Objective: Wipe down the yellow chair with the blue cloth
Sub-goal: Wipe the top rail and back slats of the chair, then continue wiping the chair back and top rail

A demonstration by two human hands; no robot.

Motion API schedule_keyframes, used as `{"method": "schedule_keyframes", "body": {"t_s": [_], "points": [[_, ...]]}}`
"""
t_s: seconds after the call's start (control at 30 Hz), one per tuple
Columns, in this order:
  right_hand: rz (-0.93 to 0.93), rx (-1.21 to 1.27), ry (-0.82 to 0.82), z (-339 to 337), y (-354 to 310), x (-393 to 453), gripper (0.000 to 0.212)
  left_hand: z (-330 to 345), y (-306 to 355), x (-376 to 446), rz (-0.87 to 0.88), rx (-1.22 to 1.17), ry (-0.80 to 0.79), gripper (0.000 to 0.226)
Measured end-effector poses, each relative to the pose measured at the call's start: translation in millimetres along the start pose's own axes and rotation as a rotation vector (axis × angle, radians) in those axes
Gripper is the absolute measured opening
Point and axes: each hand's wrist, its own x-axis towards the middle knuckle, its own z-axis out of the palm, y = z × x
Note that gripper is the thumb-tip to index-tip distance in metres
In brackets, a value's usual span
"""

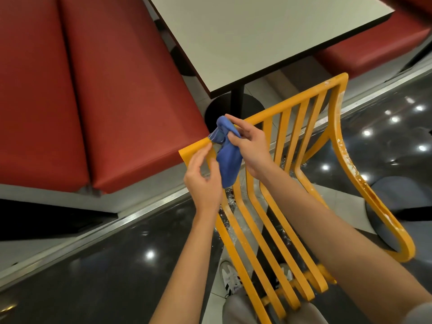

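Note:
The yellow chair (301, 99) with slatted back and seat fills the middle and right of the head view; white specks mark its right side rail. A bunched blue cloth (228, 157) hangs over the top rail near the chair's left corner. My right hand (251, 147) pinches the cloth's upper part between thumb and fingers. My left hand (203, 181) sits just left of the cloth, its fingers curled at the chair's left corner and touching the cloth's edge.
A white table (268, 36) on a black pedestal stands behind the chair. Red padded benches (98, 90) lie to the left and at the top right. The glossy dark floor reflects lights. My shoes (230, 278) show under the chair.

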Motion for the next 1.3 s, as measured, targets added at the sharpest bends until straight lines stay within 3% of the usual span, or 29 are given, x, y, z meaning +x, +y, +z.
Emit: {"method": "schedule_keyframes", "body": {"t_s": [0.17,0.27,0.37,0.6,0.8,0.9,0.97,1.07,1.17,1.3], "points": [[0.223,0.125,0.037,10,-2,-23,0.04,1,-3,-27,-0.152,0.058,-0.194,0.06],[0.318,0.152,-0.015,8,-3,-31,0.039,-7,-8,-23,-0.218,0.063,-0.221,0.046],[0.376,0.106,-0.068,-4,-6,-37,0.034,-19,-10,-19,-0.326,-0.091,-0.283,0.027],[0.031,-0.354,-0.143,-29,11,-52,0.039,-38,-16,-18,-0.65,-0.438,-0.351,0.031],[0.079,-0.207,-0.3,-20,21,-62,0.048,-50,-10,-13,-0.657,-0.541,-0.495,0.032],[0.054,-0.185,-0.251,-21,27,-61,0.035,-58,-12,-11,-0.557,-0.296,-0.445,0.018],[0.028,-0.228,-0.227,-22,30,-60,0.027,-62,-16,-12,-0.523,-0.122,-0.328,0.013],[-0.016,-0.345,-0.095,-22,40,-58,0.032,-63,-23,-20,-0.534,0.001,-0.12,0.016],[0.005,-0.276,0.047,-15,45,-61,0.034,-55,-33,-30,-0.72,-0.152,-0.127,0.033],[0.191,0.051,0.034,5,44,-72,0.033,-37,-32,-36,-0.889,-0.384,-0.212,0.056]]}}
